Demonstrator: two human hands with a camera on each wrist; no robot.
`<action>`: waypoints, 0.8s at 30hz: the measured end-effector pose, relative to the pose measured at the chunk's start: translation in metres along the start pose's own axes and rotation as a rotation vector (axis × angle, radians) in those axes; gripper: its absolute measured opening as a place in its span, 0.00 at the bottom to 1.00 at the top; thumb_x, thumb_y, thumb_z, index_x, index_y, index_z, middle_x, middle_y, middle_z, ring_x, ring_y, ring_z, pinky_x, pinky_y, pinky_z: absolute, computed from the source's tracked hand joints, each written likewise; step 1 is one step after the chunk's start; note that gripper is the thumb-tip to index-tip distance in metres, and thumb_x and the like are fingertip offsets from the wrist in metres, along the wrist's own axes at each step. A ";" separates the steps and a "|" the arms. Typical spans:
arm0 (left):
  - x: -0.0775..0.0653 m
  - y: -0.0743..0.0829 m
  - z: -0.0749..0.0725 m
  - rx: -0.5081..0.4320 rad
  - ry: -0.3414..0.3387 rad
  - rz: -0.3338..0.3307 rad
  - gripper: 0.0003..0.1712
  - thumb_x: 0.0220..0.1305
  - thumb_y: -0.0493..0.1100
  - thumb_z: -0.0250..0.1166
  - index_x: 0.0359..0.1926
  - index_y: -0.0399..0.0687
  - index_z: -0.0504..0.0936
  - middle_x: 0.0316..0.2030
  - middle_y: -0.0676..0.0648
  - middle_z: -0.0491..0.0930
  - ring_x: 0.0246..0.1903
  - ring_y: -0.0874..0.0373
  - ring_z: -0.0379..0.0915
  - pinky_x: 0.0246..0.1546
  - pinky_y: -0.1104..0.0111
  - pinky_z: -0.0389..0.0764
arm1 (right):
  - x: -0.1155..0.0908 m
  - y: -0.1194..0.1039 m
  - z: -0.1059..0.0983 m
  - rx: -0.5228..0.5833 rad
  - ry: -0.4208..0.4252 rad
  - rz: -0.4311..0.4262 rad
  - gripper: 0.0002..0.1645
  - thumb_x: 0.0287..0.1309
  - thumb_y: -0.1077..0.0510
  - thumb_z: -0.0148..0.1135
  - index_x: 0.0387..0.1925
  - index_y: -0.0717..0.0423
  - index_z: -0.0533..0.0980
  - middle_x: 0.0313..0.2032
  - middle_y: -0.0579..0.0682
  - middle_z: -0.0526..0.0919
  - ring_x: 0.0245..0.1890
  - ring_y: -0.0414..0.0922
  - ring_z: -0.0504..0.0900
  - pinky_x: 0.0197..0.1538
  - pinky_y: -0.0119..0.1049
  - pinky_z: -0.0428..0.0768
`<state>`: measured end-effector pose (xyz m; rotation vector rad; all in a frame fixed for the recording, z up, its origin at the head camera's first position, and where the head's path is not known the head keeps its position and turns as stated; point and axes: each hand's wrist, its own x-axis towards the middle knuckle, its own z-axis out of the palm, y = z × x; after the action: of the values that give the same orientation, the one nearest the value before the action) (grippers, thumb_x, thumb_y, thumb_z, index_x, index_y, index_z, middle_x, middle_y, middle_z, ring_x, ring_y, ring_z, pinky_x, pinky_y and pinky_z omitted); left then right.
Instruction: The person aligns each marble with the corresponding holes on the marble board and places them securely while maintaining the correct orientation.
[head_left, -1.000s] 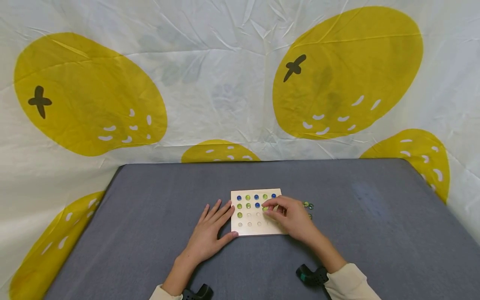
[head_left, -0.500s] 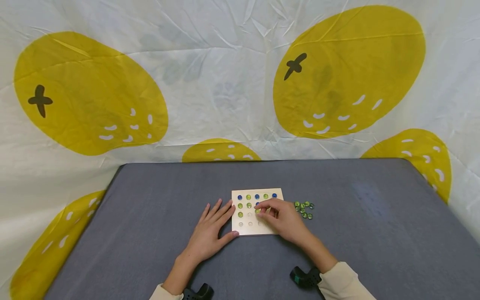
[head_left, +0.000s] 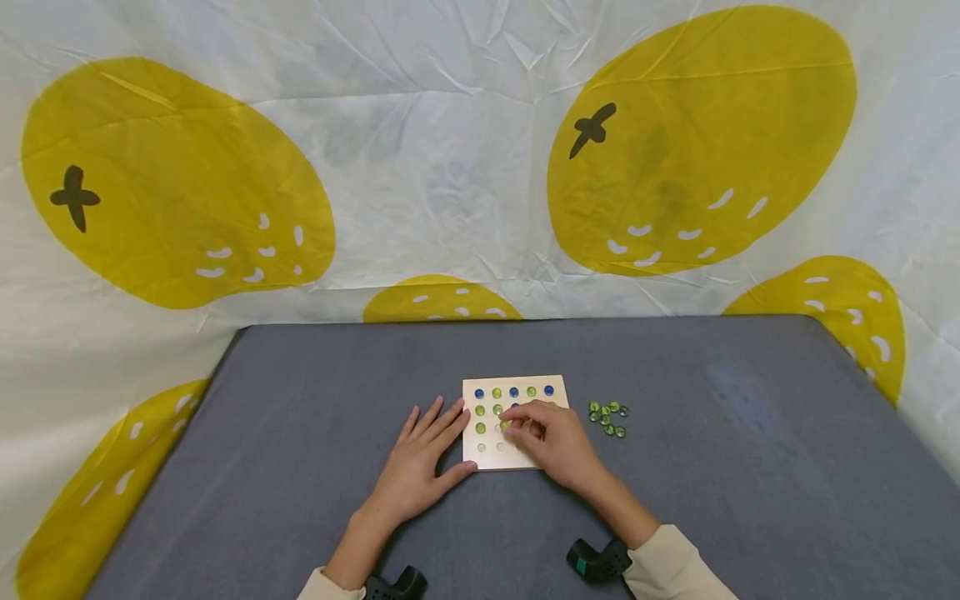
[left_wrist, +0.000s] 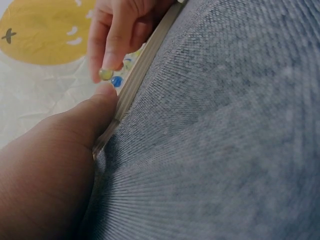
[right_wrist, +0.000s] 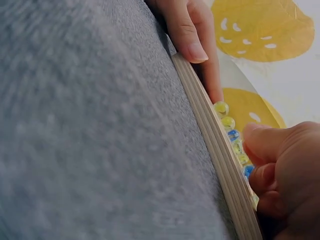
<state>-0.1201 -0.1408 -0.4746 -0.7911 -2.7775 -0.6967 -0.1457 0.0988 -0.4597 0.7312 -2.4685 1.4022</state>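
I have a green marble (head_left: pixel 505 426) pinched in my right hand (head_left: pixel 558 442) over the board (head_left: pixel 491 461), an empty hollow (head_left: pixel 497 429) just left; my left hand (head_left: pixel 416 462), fingers straight, touches the board's left edge

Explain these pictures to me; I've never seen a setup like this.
There is no machine, just a person's bare left hand and right hand. The wide picture comes from a camera worn on the head; the two tilted close-ups come from cameras on the wrists. On the grey table lies a pale board with rows of hollows, some holding blue marbles and green marbles. More loose marbles, also green, lie on the table to its right. The left hand lies spread at the board's left edge. The right hand, over the board, pinches one green marble between its fingertips.
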 end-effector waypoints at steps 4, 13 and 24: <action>0.001 0.000 -0.002 -0.005 -0.005 0.001 0.40 0.64 0.64 0.58 0.72 0.54 0.62 0.71 0.52 0.57 0.71 0.48 0.46 0.69 0.47 0.44 | 0.000 -0.002 0.001 -0.038 -0.001 -0.026 0.09 0.51 0.63 0.72 0.37 0.54 0.85 0.26 0.37 0.79 0.18 0.31 0.68 0.21 0.28 0.69; 0.000 0.000 -0.002 -0.004 -0.003 0.002 0.40 0.63 0.64 0.58 0.72 0.54 0.62 0.71 0.52 0.58 0.71 0.48 0.47 0.69 0.47 0.44 | 0.000 0.001 0.006 -0.122 0.031 -0.067 0.10 0.49 0.63 0.73 0.36 0.53 0.85 0.25 0.35 0.77 0.17 0.30 0.64 0.20 0.26 0.66; -0.002 -0.001 -0.002 0.002 -0.009 -0.007 0.40 0.64 0.65 0.57 0.72 0.55 0.62 0.71 0.52 0.58 0.71 0.49 0.47 0.69 0.47 0.44 | 0.001 -0.003 0.007 -0.165 0.010 -0.030 0.09 0.52 0.60 0.71 0.37 0.50 0.85 0.24 0.33 0.74 0.17 0.30 0.63 0.21 0.27 0.65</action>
<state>-0.1191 -0.1429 -0.4737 -0.7869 -2.7897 -0.6930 -0.1448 0.0911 -0.4612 0.7197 -2.5174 1.1721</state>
